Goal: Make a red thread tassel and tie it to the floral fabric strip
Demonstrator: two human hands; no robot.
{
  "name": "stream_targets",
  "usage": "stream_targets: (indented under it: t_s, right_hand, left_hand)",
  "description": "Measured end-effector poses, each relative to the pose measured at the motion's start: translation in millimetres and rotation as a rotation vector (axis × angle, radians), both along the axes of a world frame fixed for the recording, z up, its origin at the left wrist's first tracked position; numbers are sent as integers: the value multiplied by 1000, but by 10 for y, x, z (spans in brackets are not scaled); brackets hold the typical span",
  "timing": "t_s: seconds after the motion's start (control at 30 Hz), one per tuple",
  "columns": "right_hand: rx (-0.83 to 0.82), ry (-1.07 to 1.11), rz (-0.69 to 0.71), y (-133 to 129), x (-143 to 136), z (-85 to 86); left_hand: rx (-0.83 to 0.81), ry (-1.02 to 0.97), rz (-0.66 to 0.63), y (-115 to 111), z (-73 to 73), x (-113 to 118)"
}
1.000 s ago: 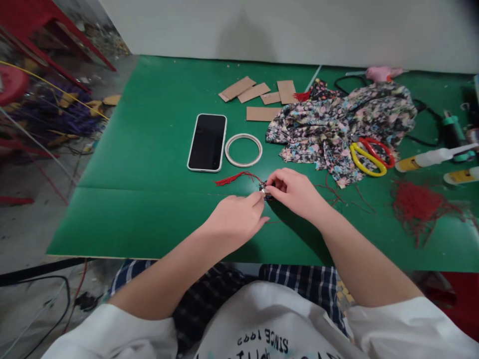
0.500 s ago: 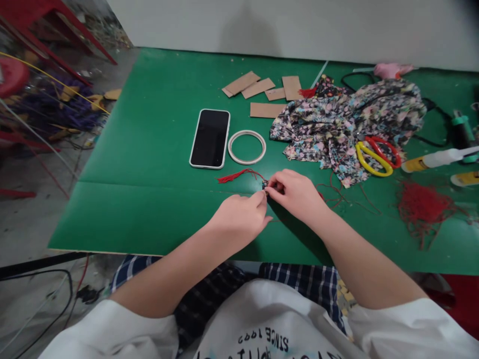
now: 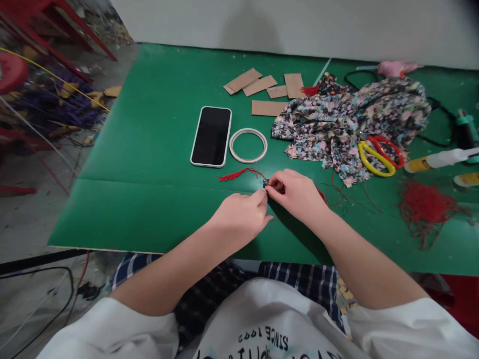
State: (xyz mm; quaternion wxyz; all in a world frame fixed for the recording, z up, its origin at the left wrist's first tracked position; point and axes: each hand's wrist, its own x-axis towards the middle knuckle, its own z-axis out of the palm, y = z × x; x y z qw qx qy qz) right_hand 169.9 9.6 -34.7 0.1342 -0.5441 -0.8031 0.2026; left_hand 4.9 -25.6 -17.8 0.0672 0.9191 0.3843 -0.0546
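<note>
My left hand and my right hand meet near the front of the green table. Between their fingertips is a small piece of dark patterned fabric, mostly hidden by the fingers. Both hands pinch it, the right from its right side and the left from below. A red tassel lies to the left on the tabletop, its cord running to the fabric piece. Just beyond the hands rests a white ring, with a phone left of it.
Floral fabric lies crumpled at right, with red-and-yellow-handled scissors on it. Cardboard pieces lie toward the back. A heap of red threads and glue bottles are farther right. A pink glue gun sits near the wall.
Both hands keep nearly the same pinch on the small fabric piece. The view has shifted slightly; nothing on the table has clearly moved.
</note>
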Motion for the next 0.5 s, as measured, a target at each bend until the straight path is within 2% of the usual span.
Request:
stream_targets:
  t_s: [0.5]
  right_hand:
    - [-24,38,0,13,20,17]
  left_hand:
    - [7,0,-11,1,5,-8]
